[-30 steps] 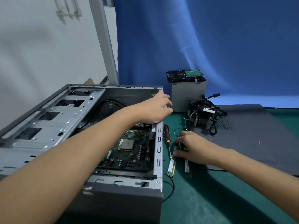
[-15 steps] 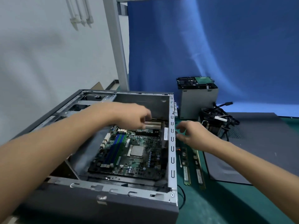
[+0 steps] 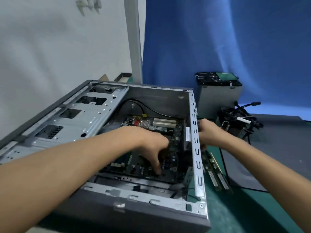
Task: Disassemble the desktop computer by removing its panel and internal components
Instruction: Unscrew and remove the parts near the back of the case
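Green printed motherboard (image 3: 148,158) lies flat inside the open grey steel computer case (image 3: 196,148), directly under our left hand (image 3: 151,145), whose spread fingers (image 3: 157,167) press down on it. Our right hand (image 3: 212,133) curls over the case's side rail; two loose green memory sticks (image 3: 217,177) lie just beyond.

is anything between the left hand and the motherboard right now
Nothing visible. The left hand is already down inside the open case, its fingers reaching onto the motherboard. The right hand is outside, against the case's right wall.
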